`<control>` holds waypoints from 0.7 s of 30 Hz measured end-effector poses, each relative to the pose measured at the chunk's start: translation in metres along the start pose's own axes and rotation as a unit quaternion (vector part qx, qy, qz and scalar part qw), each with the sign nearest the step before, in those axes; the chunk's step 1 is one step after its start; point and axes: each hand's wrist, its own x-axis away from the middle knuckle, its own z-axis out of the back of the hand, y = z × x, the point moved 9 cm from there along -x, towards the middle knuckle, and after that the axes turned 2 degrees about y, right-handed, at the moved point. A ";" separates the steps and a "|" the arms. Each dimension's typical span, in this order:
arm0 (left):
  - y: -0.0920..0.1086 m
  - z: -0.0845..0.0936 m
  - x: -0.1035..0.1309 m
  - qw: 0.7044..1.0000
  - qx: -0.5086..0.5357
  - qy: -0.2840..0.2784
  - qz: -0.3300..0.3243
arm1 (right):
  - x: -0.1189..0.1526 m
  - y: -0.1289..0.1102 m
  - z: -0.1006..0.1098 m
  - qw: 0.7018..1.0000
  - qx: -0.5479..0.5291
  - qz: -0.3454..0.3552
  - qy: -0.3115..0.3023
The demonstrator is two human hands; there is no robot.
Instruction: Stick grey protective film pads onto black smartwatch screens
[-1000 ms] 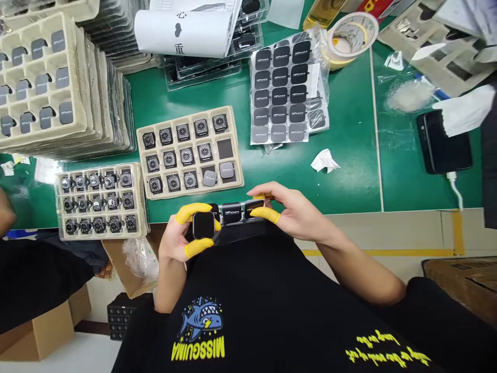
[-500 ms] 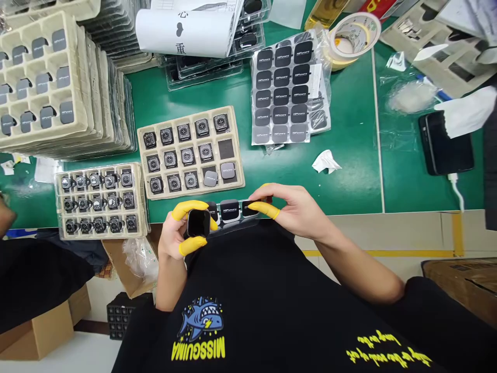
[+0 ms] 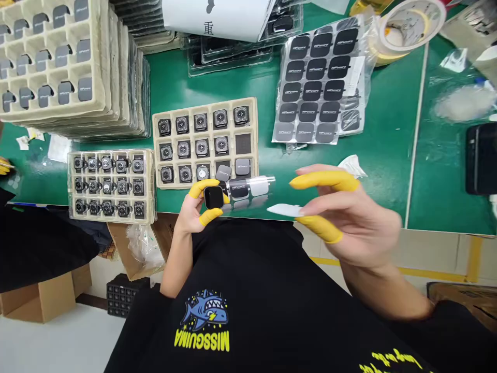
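My left hand (image 3: 200, 207), with yellow finger covers, grips a black square watch body (image 3: 214, 197). Beside it, the same hand holds a clear strip (image 3: 248, 199) bearing dark labels (image 3: 238, 189) and one white blank. My right hand (image 3: 345, 212) is apart from the strip and pinches a thin pale piece (image 3: 285, 209) seen almost edge-on; it looks like a peeled label. Behind my left hand lies a beige tray (image 3: 255, 122) of watch bodies; two grey labels sit in its front right compartments.
A second tray (image 3: 151, 181) of watch bodies lies left, below a tall tray stack (image 3: 99, 67). Label sheets (image 3: 312, 90), tape rolls (image 3: 413, 26), crumpled white paper (image 3: 352, 166) and a black phone (image 3: 481, 158) lie behind and right. Part of another person's hand (image 3: 4, 166) shows far left.
My right hand has come away from the strip and moved right with a pale piece pinched in it. A white blank now shows at the strip's right end. The camera view has shifted.
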 end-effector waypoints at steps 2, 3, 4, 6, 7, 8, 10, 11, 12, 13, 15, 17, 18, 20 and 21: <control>0.000 -0.007 -0.001 1.000 -0.001 -0.022 -0.005 | -0.005 -0.005 0.002 0.998 -0.038 -0.053 0.016; 0.001 -0.011 -0.001 0.999 0.000 -0.031 -0.008 | -0.009 -0.007 -0.001 0.996 -0.055 -0.075 0.013; 0.001 -0.015 -0.002 0.999 -0.002 -0.038 -0.009 | -0.014 -0.008 -0.008 0.993 -0.069 -0.093 0.001; 0.000 -0.023 -0.003 0.999 -0.015 -0.044 -0.006 | -0.023 -0.009 -0.028 0.987 -0.091 -0.126 -0.043; -0.001 -0.025 -0.003 0.999 -0.023 -0.044 -0.004 | -0.027 -0.008 -0.040 0.983 -0.098 -0.137 -0.068; -0.002 -0.028 -0.003 0.999 -0.028 -0.043 -0.004 | -0.030 -0.008 -0.050 0.980 -0.102 -0.143 -0.091; -0.003 -0.031 -0.002 0.999 -0.032 -0.043 -0.011 | -0.034 -0.006 -0.067 0.975 -0.106 -0.150 -0.124; -0.002 -0.031 -0.002 0.998 -0.031 -0.044 -0.018 | -0.035 -0.004 -0.073 0.973 -0.106 -0.154 -0.135; -0.002 -0.032 -0.001 0.998 -0.029 -0.047 -0.026 | -0.035 -0.002 -0.077 0.971 -0.105 -0.159 -0.142; -0.001 -0.032 0.000 0.998 -0.027 -0.050 -0.033 | -0.035 -0.001 -0.080 0.970 -0.104 -0.165 -0.147; 0.001 -0.032 0.001 0.997 -0.023 -0.052 -0.043 | -0.035 0.002 -0.082 0.969 -0.098 -0.171 -0.151; 0.001 -0.030 0.002 0.998 -0.018 -0.050 -0.045 | -0.035 0.003 -0.083 0.969 -0.091 -0.173 -0.151; 0.000 -0.030 0.002 0.998 -0.015 -0.050 -0.042 | -0.034 0.003 -0.083 0.969 -0.088 -0.173 -0.150; -0.003 -0.030 0.002 0.998 -0.007 -0.050 -0.031 | -0.034 0.003 -0.084 0.971 -0.081 -0.170 -0.147; -0.004 -0.030 0.002 0.998 -0.004 -0.052 -0.027 | -0.034 0.002 -0.084 0.972 -0.077 -0.166 -0.145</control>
